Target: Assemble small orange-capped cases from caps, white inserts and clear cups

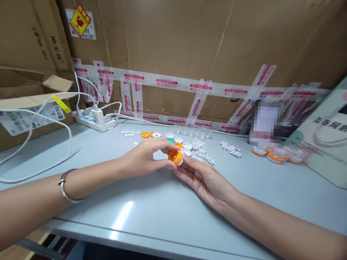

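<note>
Both hands meet above the table around an orange round cap-like piece, its hollow side facing me. My left hand pinches it between thumb and fingers from the left. From the right and below, my right hand grips its edge, where a bit of white shows. Whether that white is a separate part I cannot tell. Just behind lie white round caps, an orange cap and a teal piece partly hidden by my left fingers. Small white pegged pieces sit left of them.
Clear cups stand in rows at the back, near patterned strips. Orange-bottomed clear containers are at right, beside a printed bag. A power strip with looping white cables and an open carton occupy the left.
</note>
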The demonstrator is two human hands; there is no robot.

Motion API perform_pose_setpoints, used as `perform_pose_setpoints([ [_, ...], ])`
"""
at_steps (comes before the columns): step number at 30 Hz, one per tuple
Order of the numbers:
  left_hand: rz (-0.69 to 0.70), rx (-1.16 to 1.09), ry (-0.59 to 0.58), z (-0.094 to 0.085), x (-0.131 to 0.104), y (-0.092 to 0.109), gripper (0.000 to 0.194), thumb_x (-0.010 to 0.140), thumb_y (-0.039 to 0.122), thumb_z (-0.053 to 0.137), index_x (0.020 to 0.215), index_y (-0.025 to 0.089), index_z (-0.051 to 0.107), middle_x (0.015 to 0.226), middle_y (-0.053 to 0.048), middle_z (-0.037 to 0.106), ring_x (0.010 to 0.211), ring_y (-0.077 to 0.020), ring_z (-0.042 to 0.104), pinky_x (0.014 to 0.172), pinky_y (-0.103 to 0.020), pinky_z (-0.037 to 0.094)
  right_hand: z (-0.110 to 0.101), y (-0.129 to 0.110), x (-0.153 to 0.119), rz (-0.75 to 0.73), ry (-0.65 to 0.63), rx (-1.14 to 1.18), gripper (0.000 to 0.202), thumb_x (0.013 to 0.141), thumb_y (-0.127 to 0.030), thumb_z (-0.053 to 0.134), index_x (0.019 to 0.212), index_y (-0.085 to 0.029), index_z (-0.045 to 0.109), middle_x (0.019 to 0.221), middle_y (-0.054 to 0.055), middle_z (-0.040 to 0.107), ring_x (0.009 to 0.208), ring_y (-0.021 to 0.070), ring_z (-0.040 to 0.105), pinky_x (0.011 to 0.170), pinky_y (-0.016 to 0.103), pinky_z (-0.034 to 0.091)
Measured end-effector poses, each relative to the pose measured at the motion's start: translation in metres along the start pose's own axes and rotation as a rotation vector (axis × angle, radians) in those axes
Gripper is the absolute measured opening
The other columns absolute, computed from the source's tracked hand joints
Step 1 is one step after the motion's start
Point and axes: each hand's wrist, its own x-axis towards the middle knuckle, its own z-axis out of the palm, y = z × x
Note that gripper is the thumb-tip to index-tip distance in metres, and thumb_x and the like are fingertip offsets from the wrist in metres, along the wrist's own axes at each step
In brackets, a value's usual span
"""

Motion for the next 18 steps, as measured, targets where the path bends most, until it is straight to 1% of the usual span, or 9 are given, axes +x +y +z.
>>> perform_pose_setpoints([
  [4, -0.010, -0.025, 0.032, 0.0027, 0.0013, 0.0012, 0.028, 0.076, 0.024, 0.067, 0.102, 0.016, 0.060, 0.093, -0.003, 0.067, 0.084, -0.0132, 0.062, 0.079, -0.026, 0.050, 0.0007, 0.0000, -0.0021, -0.022, 0.040, -0.008, 0.017, 0.080, -0.022, 0.063, 0.092, -0.012, 0.070, 0.095, 0.007, 0.070, 0.089, 0.0147, 0.065, 0.089, 0.026, 0.051],
  [7, -0.028, 0.001, 0.054, 0.0040, 0.0015, 0.0026, 0.027, 0.074, 0.026, 0.069, 0.097, 0.015, 0.062, 0.088, -0.004, 0.068, 0.080, -0.0135, 0.062, 0.076, -0.026, 0.051, 0.0011, 0.0004, -0.0020, -0.005, 0.067, 0.003, 0.016, 0.081, -0.021, 0.062, 0.090, -0.011, 0.070, 0.092, 0.007, 0.070, 0.087, 0.0145, 0.065, 0.087, 0.026, 0.052],
  [9, -0.044, 0.003, 0.051, 0.0043, 0.0012, 0.0029, 0.025, 0.073, 0.028, 0.069, 0.094, 0.016, 0.063, 0.087, -0.004, 0.068, 0.079, -0.0139, 0.063, 0.076, -0.026, 0.051, 0.0014, 0.0007, -0.0013, 0.010, 0.066, 0.012, 0.016, 0.082, -0.021, 0.061, 0.088, -0.010, 0.070, 0.091, 0.008, 0.070, 0.086, 0.0145, 0.066, 0.087, 0.026, 0.052],
  [13, -0.083, -0.055, 0.035, 0.0044, 0.0008, 0.0021, 0.026, 0.075, 0.027, 0.068, 0.098, 0.016, 0.063, 0.091, -0.004, 0.068, 0.080, -0.0132, 0.063, 0.077, -0.025, 0.051, 0.0017, 0.0012, -0.0002, 0.013, 0.060, 0.022, 0.016, 0.083, -0.021, 0.059, 0.090, -0.012, 0.070, 0.092, 0.007, 0.070, 0.086, 0.0145, 0.066, 0.086, 0.026, 0.053],
  [18, -0.077, -0.026, 0.042, 0.0039, 0.0016, 0.0031, 0.024, 0.074, 0.027, 0.068, 0.095, 0.016, 0.063, 0.087, -0.003, 0.067, 0.080, -0.0133, 0.061, 0.076, -0.025, 0.049, 0.0026, 0.0004, -0.0015, 0.003, 0.050, 0.015, 0.015, 0.083, -0.021, 0.059, 0.087, -0.013, 0.070, 0.090, 0.007, 0.071, 0.083, 0.0140, 0.066, 0.085, 0.025, 0.053],
])
